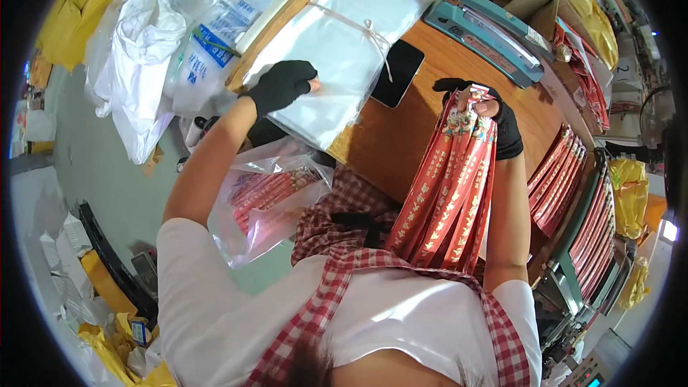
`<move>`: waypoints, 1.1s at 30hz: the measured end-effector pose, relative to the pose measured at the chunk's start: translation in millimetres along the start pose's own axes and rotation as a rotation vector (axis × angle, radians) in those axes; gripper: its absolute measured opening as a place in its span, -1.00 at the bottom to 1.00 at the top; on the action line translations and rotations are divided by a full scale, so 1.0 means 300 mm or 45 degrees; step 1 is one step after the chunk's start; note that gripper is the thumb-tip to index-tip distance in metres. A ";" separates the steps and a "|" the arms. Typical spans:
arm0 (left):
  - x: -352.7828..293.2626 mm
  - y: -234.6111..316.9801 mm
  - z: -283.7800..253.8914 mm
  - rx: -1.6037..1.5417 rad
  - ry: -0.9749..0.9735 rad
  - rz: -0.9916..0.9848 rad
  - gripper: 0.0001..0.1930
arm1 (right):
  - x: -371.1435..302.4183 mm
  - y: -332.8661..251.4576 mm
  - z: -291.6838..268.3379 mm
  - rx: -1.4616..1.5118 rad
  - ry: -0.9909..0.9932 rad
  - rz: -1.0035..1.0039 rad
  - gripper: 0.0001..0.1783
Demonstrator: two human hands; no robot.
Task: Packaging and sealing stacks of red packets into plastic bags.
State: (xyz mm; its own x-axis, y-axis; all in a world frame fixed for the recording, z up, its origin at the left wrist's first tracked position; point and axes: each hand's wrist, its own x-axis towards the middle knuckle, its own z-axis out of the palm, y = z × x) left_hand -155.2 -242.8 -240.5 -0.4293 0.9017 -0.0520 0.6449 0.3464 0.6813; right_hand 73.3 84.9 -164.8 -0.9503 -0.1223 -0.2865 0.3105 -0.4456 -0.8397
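Right fingers [488, 108] are clamping red strips [450, 183] by one end, likely the best hold
Probably light, floppy, they're trailing below; left fingers [297, 72] are resting on plastic sheets [337, 64], grip unclear

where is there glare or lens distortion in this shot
In the head view, strong glare on the clear plastic sheets; in the head view, a bright streak across the white shirt; in the head view, fisheye bending toward the dark, rounded rim.
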 end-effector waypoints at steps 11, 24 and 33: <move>0.088 0.417 0.172 -1.074 0.615 -0.197 -0.83 | 0.210 0.041 0.200 -0.019 -0.115 0.021 -0.74; 0.107 0.532 0.247 -1.178 1.164 -0.174 -0.87 | 0.142 0.130 0.004 0.088 0.076 -0.039 -0.76; 0.240 0.605 0.172 0.366 1.261 -0.003 -0.88 | -0.198 0.072 -0.064 0.377 0.119 -0.450 -0.53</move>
State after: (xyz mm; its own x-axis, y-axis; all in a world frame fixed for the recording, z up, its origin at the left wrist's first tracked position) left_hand -36.6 -101.8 -158.3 -0.6751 0.3284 0.6605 0.7145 0.5140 0.4747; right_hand 137.0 99.5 -174.7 -0.9859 0.1567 -0.0583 -0.0651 -0.6812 -0.7292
